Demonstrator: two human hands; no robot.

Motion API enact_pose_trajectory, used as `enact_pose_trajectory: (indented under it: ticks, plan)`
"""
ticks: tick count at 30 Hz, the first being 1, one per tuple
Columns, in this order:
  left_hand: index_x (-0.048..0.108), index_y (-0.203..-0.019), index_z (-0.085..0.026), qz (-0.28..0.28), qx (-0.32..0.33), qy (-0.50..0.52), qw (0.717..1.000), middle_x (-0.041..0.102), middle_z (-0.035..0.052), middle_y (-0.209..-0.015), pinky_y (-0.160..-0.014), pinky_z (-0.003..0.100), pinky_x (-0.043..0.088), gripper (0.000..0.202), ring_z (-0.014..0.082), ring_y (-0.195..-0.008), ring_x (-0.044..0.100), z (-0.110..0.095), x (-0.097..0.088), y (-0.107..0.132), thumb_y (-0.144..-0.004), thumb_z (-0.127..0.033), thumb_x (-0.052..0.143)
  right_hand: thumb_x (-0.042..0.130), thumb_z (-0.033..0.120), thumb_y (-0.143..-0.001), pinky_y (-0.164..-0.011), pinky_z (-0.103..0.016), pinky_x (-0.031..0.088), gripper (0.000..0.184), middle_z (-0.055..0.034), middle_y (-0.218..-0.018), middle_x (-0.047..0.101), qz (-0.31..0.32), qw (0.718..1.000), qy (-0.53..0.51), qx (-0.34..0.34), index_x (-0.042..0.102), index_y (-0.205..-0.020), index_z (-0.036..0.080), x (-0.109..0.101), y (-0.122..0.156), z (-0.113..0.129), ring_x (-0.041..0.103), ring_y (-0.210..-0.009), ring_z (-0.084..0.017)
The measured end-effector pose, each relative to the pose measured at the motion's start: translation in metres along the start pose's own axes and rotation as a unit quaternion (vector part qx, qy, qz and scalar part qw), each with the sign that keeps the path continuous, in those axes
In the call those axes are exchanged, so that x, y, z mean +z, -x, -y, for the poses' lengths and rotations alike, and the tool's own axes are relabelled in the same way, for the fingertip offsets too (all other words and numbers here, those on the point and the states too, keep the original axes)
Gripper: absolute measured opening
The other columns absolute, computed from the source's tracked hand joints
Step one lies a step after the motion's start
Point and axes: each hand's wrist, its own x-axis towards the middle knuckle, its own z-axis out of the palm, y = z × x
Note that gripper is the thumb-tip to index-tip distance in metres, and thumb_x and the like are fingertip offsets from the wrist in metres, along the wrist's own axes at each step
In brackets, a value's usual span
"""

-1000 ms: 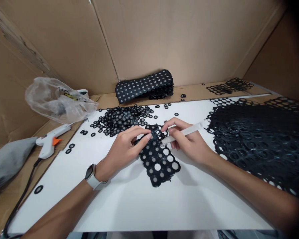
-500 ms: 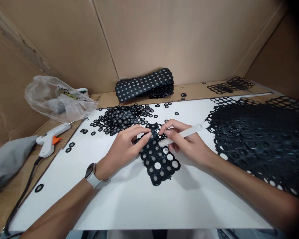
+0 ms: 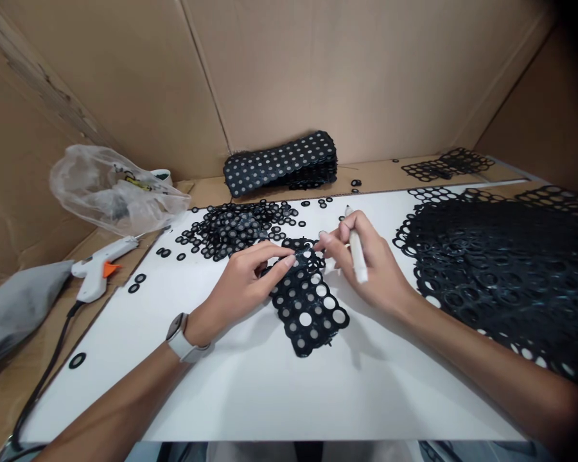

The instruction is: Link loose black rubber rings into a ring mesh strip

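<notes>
A small black panel of joined rings lies on the white board in front of me, some of its holes filled grey and others open. My left hand, with a watch on the wrist, pinches the upper left part of this panel between thumb and fingers. In my right hand a white pen-shaped stick is held among the fingers, its dark tip pointing up and away. The right thumb and a fingertip come close together by the panel's upper right corner; whether they touch it I cannot tell.
A heap of loose black rings lies behind my left hand. Black ring netting covers the right side. At the left are a glue gun and a plastic bag. A dotted black stack stands by the cardboard wall.
The white stick has swung from lying low across the panel to standing with its dark tip up, as my right hand turned and rose slightly. My left hand and the panel stay put.
</notes>
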Motion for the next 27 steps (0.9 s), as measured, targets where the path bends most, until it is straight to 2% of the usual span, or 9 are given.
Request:
enact_pose_trajectory:
  ticks: [4,7,13,16,20,22,25,27]
  plan:
    - [0.082,-0.112,-0.026,0.009,-0.006,0.024,1.0,0.081,0.0042,-0.113,-0.082,0.032,0.054,0.024,0.0207,-0.099,0.073,-0.0013,-0.0007,-0.0008,-0.11,-0.041,0.063,0.067,0.031,-0.104,-0.077,-0.033,0.049,0.031,-0.0022,-0.096,0.072,0.058,0.998,-0.016,-0.033,0.037,-0.098,0.027,0.0005,0.0037,0.0007,0.066,-0.085,-0.02]
    - [0.083,-0.11,-0.025,0.007,-0.009,0.025,1.0,0.082,0.0046,-0.111,-0.081,0.033,0.054,0.026,0.0211,-0.099,0.073,-0.0013,-0.001,-0.0016,-0.11,-0.042,0.063,0.07,0.027,-0.101,-0.078,-0.032,0.048,0.032,-0.0014,-0.096,0.071,0.064,0.997,-0.014,-0.041,0.038,-0.097,0.027,0.0001,0.005,0.0019,0.065,-0.083,-0.019]
    - [0.082,-0.111,-0.026,0.003,-0.022,0.044,0.999,0.083,0.0036,-0.113,-0.084,0.031,0.057,0.024,0.0208,-0.101,0.076,0.0009,0.0012,-0.0011,-0.109,-0.043,0.066,0.074,0.026,-0.097,-0.08,-0.03,0.049,0.033,-0.0019,-0.101,0.069,0.075,0.996,0.017,-0.05,0.041,-0.099,0.026,0.0018,0.0073,0.0023,0.071,-0.096,-0.021]
    - [0.077,-0.117,-0.025,-0.005,-0.04,0.067,0.997,0.082,0.0035,-0.113,-0.08,0.028,0.059,0.023,0.0202,-0.101,0.078,0.0013,0.0019,-0.0002,-0.107,-0.044,0.069,0.072,0.028,-0.099,-0.074,-0.029,0.047,0.032,-0.0012,-0.096,0.069,0.065,0.995,0.043,-0.058,0.04,-0.097,0.026,0.0039,0.0081,0.0018,0.07,-0.087,-0.019]
    - [0.074,-0.119,-0.026,-0.014,-0.024,0.036,0.999,0.081,0.0025,-0.116,-0.08,0.026,0.059,0.022,0.0208,-0.109,0.079,0.0008,0.0008,0.0008,-0.107,-0.043,0.069,0.071,0.03,-0.1,-0.069,-0.028,0.046,0.033,-0.0018,-0.097,0.073,0.075,0.996,0.033,-0.047,0.039,-0.094,0.026,0.0041,0.0079,0.002,0.065,-0.078,-0.016]
    - [0.074,-0.121,-0.027,-0.011,-0.023,0.025,0.999,0.083,0.002,-0.114,-0.077,0.025,0.06,0.023,0.0206,-0.105,0.08,0.0006,0.0001,0.0014,-0.108,-0.044,0.068,0.074,0.029,-0.098,-0.068,-0.028,0.046,0.035,-0.0011,-0.095,0.073,0.085,0.995,0.026,-0.039,0.039,-0.095,0.026,0.003,0.0075,0.0015,0.063,-0.074,-0.016]
    - [0.073,-0.124,-0.027,-0.003,-0.03,0.019,0.999,0.083,0.0012,-0.109,-0.072,0.025,0.059,0.025,0.02,-0.098,0.082,0.0004,-0.0002,0.0021,-0.108,-0.046,0.066,0.077,0.03,-0.096,-0.067,-0.028,0.045,0.038,0.0017,-0.086,0.068,0.107,0.994,0.028,-0.025,0.04,-0.096,0.027,0.0013,0.0072,-0.0004,0.063,-0.075,-0.017]
    - [0.073,-0.123,-0.027,-0.001,-0.028,0.015,0.999,0.083,0.001,-0.11,-0.074,0.025,0.059,0.024,0.0208,-0.103,0.081,0.0004,0.0004,0.0023,-0.109,-0.045,0.066,0.078,0.033,-0.095,-0.067,-0.028,0.043,0.039,0.0031,-0.082,0.064,0.121,0.991,0.044,-0.023,0.04,-0.097,0.028,0.0006,0.0072,-0.0017,0.064,-0.078,-0.019]
